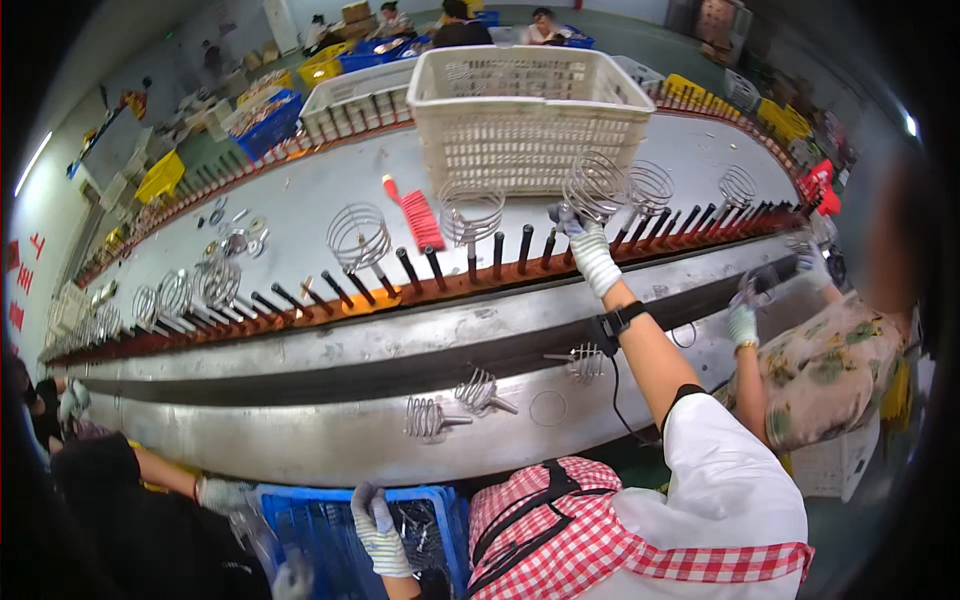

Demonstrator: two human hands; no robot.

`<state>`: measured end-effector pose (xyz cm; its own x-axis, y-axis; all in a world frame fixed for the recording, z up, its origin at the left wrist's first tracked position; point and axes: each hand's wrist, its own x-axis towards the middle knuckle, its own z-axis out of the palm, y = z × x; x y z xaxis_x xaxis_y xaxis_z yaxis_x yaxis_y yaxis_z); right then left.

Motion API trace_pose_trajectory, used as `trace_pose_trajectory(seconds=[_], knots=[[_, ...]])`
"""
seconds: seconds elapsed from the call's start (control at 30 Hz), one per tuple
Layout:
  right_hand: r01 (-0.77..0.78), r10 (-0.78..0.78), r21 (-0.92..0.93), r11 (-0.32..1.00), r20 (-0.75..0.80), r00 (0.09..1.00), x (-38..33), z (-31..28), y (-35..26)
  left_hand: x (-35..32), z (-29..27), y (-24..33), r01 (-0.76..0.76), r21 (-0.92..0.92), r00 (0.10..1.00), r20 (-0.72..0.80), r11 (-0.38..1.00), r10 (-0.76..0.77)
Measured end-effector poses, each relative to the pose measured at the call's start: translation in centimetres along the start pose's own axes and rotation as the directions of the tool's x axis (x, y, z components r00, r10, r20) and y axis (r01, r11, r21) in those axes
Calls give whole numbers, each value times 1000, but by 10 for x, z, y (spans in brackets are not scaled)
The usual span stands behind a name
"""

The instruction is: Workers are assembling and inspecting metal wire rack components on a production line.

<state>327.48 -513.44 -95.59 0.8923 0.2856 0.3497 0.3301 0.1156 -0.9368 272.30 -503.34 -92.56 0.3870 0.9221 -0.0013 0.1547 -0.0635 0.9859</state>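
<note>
My right hand [588, 250], in a striped work glove, reaches up to the row of black pegs [497, 254] on the orange rail. It grips the stem of a wire coil [594, 186] just above a peg. Other wire coils stand on pegs to the left [358, 236] and right [650, 186]. My left hand [376, 530], also gloved, lies low in a blue crate [300, 520], its fingers stretched over clear plastic, holding nothing I can see.
Three loose coils [430, 418] lie on the grey metal ledge below the rail. A white basket [525, 110] and a red brush [415, 215] sit on the table behind. One co-worker's gloved hand [742, 326] works at the right, another's [215, 492] at the left.
</note>
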Motion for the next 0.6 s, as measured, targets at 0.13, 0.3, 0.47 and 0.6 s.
trace_pose_trajectory(seconds=[0.13, 0.3, 0.47, 0.6], knots=[[457, -384, -277, 845, 280, 880, 20, 8, 72, -11, -39, -34, 132, 31, 987, -101, 991, -128], [336, -172, -112, 935, 688, 706, 43, 28, 85, -54, -114, -91, 215, 140, 957, -227, 967, -180], [180, -114, -294, 939, 227, 967, 34, 71, 65, -121, -163, -160, 463, -299, 762, -347, 835, -547], [134, 26, -481, 866, 312, 950, -41, 99, 34, -146, -198, -255, 686, -71, 680, -290, 724, -673]])
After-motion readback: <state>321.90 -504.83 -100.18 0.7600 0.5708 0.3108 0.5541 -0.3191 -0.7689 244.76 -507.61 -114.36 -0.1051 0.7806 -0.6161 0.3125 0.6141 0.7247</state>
